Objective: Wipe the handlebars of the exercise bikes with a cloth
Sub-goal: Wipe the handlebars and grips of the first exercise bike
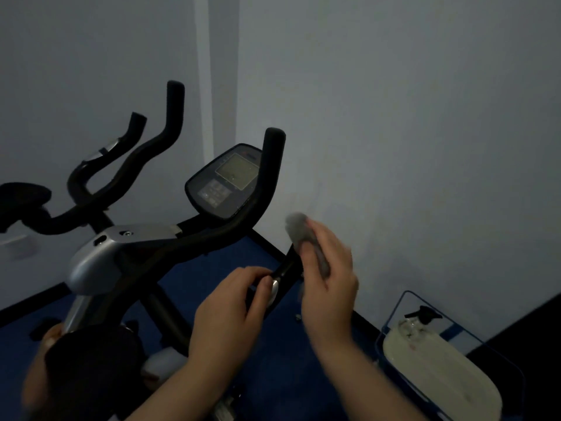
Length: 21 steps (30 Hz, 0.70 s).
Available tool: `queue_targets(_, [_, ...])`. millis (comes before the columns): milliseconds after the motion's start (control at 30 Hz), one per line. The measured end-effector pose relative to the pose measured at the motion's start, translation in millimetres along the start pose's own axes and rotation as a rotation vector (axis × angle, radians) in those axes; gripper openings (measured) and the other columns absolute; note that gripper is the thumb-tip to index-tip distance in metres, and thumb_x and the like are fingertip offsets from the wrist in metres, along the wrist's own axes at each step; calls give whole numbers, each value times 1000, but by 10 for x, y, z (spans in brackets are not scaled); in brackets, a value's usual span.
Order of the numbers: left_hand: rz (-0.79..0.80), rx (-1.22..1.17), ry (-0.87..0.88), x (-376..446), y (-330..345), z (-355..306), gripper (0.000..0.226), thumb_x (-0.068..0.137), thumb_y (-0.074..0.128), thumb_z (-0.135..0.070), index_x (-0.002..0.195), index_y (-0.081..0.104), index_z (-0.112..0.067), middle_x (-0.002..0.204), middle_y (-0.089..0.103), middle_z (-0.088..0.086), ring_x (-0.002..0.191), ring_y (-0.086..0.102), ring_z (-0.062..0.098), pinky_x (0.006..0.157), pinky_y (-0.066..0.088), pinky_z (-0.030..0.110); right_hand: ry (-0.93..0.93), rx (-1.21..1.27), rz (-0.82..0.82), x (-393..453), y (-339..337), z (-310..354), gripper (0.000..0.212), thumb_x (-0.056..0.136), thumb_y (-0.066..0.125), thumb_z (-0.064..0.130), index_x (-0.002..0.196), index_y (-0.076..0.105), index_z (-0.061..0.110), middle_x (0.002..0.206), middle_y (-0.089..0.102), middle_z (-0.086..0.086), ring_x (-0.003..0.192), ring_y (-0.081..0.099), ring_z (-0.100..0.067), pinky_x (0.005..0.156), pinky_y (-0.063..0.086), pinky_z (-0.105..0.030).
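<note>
The near exercise bike has black handlebars (267,183) curving up on both sides of a console (226,182). My left hand (233,308) grips the lower right handlebar section at its silver pulse sensor (274,288). My right hand (329,268), blurred by motion, holds a grey cloth (299,227) wrapped over the end of that same bar, just above my left hand. A second bike's black handlebars (130,165) stand behind at the left.
A blue wire basket (394,305) with a pump bottle (420,319) and a pale folded towel stands on the blue floor at the lower right, against the grey wall. The bike's silver frame housing (97,256) and dark saddle (91,360) lie at the lower left.
</note>
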State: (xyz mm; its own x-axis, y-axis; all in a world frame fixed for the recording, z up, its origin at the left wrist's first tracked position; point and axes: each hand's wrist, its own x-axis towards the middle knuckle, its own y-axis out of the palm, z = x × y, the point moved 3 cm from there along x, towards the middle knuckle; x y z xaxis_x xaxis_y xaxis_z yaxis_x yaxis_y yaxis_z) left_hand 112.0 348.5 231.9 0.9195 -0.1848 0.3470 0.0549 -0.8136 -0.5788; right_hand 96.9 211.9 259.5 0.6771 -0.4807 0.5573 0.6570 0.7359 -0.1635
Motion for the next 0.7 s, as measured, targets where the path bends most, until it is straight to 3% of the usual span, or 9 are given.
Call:
queue_targets(67, [-5, 3, 9, 5, 0, 8, 21, 87, 42, -49, 96, 59, -41, 88, 61, -24, 88, 53, -9, 60, 38, 12, 169, 159, -168, -323, 47, -83, 37, 93, 56, 12, 124, 59, 33, 124, 62, 16, 117, 56, 2, 93, 43, -8])
queue_targets(133, [-6, -13, 7, 6, 4, 17, 20, 87, 42, -48, 96, 59, -42, 88, 62, -24, 86, 55, -8, 59, 40, 14, 249, 226, -228, -387, 99, -99, 41, 91, 58, 11, 120, 57, 39, 122, 62, 18, 112, 58, 5, 88, 45, -7])
queue_targets(300, [-33, -72, -17, 1, 8, 31, 17, 89, 48, -41, 96, 63, -40, 87, 64, -24, 81, 58, -2, 58, 41, 18, 285, 311, -257, -172, 121, -73, 37, 94, 56, 16, 129, 56, 26, 118, 64, 21, 109, 60, 6, 88, 47, -9])
queue_targets(400, [-26, -102, -30, -7, 2, 36, 15, 89, 49, -40, 94, 63, -41, 87, 64, -24, 79, 60, -2, 57, 41, 18, 382, 275, -279, -527, 212, -100, 39, 92, 59, 14, 126, 57, 31, 113, 69, 13, 97, 64, 8, 78, 51, -9])
queue_targets(467, [-23, -113, -38, -6, -4, 39, 15, 88, 48, -40, 94, 63, -42, 86, 64, -24, 78, 60, -1, 56, 39, 17, 417, 323, -262, -569, 200, -138, 38, 91, 60, 13, 124, 59, 32, 108, 72, 10, 93, 67, 3, 78, 55, -17])
queue_targets(533, [-32, -101, -34, 4, 2, 42, 16, 88, 48, -40, 94, 63, -40, 85, 64, -23, 78, 59, -1, 57, 39, 18, 340, 307, -253, -379, 158, -172, 37, 92, 59, 15, 126, 60, 29, 111, 70, 13, 101, 66, 0, 87, 54, -22])
queue_targets(600, [-40, -83, -34, -2, 7, 38, 16, 89, 48, -39, 94, 63, -39, 85, 63, -22, 81, 58, -2, 58, 40, 18, 163, 213, -233, -196, 125, -102, 40, 94, 57, 13, 131, 54, 26, 125, 63, 13, 117, 57, 0, 97, 46, -16])
queue_targets(700, [-65, -104, -39, -40, -10, 40, 13, 90, 52, -34, 94, 64, -37, 85, 64, -20, 79, 58, -1, 60, 45, 22, -215, -126, -72, -221, 82, -76, 41, 93, 56, 7, 133, 50, 12, 143, 47, -6, 136, 42, -16, 111, 35, -25])
